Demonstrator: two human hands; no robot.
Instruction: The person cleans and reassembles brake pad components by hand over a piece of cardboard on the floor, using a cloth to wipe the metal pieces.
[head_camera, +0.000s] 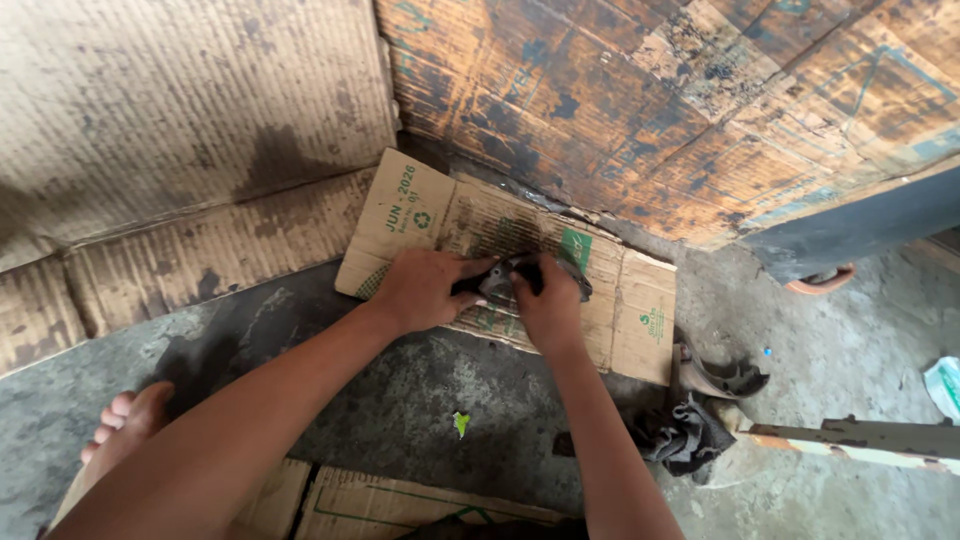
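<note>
Grey concrete floor with worn cardboard around it.
Nearest lie a bare foot, a green scrap and a dark rag. Farther on, the left hand and right hand both close on a small dark metal part over a flattened cardboard sheet; stained cardboard panels stand beyond.

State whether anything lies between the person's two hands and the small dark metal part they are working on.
Nothing visible does. The left hand and right hand both grip the small dark metal part directly, over the flattened brown cardboard sheet.
</note>
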